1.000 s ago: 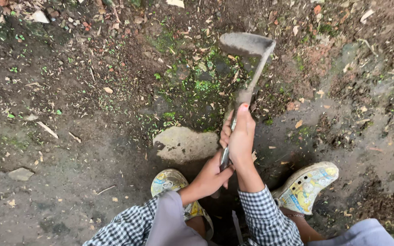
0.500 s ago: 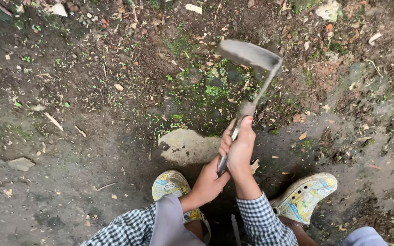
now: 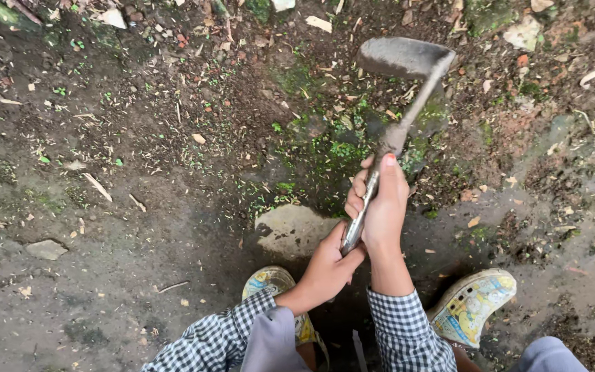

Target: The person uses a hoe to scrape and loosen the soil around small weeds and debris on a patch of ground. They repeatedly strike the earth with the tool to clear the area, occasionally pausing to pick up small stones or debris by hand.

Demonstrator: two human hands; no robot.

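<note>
I hold a short metal hoe (image 3: 405, 76) with both hands over bare, damp soil. My right hand (image 3: 381, 207) grips the upper part of its thin metal handle, thumb along the shaft. My left hand (image 3: 330, 264) clasps the lower end of the handle. The flat, dirty blade is raised above a patch of green moss and small weeds (image 3: 325, 148). Both sleeves are checked black and white.
A flat pale stone (image 3: 290, 231) lies in the soil just ahead of my left shoe (image 3: 273, 282). My right shoe (image 3: 473, 306) stands on wet mud. Small stones, wood chips and dry leaves are scattered all around; another flat stone (image 3: 46, 249) lies at left.
The hoe blade has lifted and swung slightly right and away from the mossy patch. Both hands have stayed on the handle and risen a little with it.
</note>
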